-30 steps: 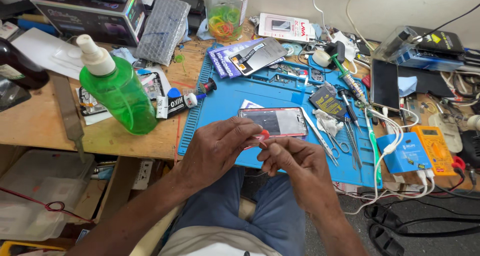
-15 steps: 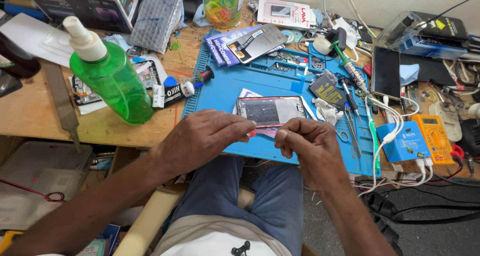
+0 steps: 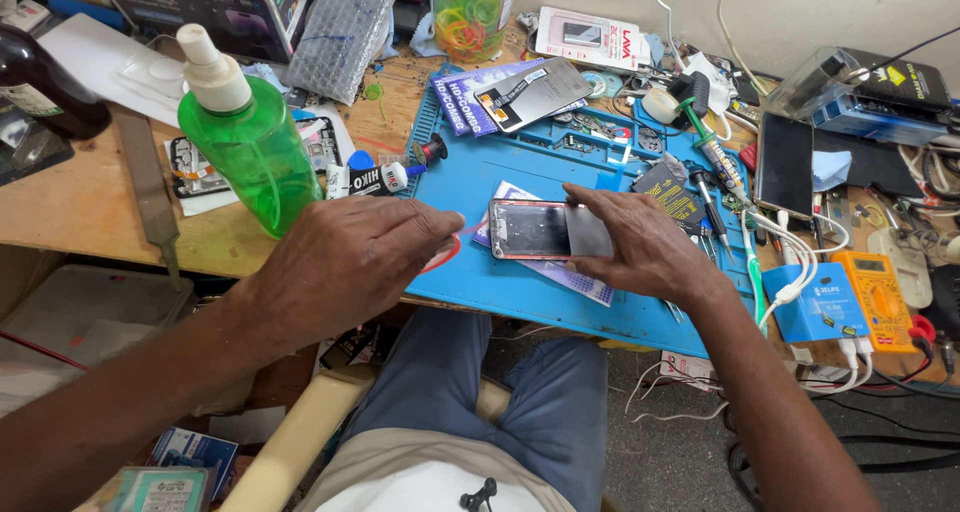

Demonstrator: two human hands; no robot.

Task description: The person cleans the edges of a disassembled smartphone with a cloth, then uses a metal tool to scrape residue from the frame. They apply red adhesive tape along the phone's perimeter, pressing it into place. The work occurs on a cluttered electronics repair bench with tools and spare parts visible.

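- Phone (image 3: 530, 230) lying flat, screen side up, on a paper sheet (image 3: 560, 277) on the blue work mat (image 3: 500, 292), near the mat's front middle.
- Right hand (image 3: 640, 247) resting over the phone's right end, fingers spread and curved, thumb and forefinger bracketing a grey flat piece (image 3: 588, 234) against the glass.
- Left hand (image 3: 345, 262) hovering palm down at the mat's left edge, fingers pressed together and pointing toward the phone, fingertips just short of its left end; impossible to tell whether anything sits pinched beneath.
- Green spray bottle (image 3: 250, 142) standing upright just behind the left hand, on the wooden bench (image 3: 80, 207).
- Glue tube (image 3: 375, 180) lying between bottle and mat, a flat metal file (image 3: 150, 187) further left.
- Tweezers and screwdrivers (image 3: 715, 162) crowding the mat's right side, close behind the right hand.
- Dark tablet (image 3: 785, 162), yellow multimeter (image 3: 880, 297) and a blue box (image 3: 825, 307) with white cables at far right.
- Jar of rubber bands (image 3: 468, 17) and packaged screen parts (image 3: 530, 92) at the back of the mat.
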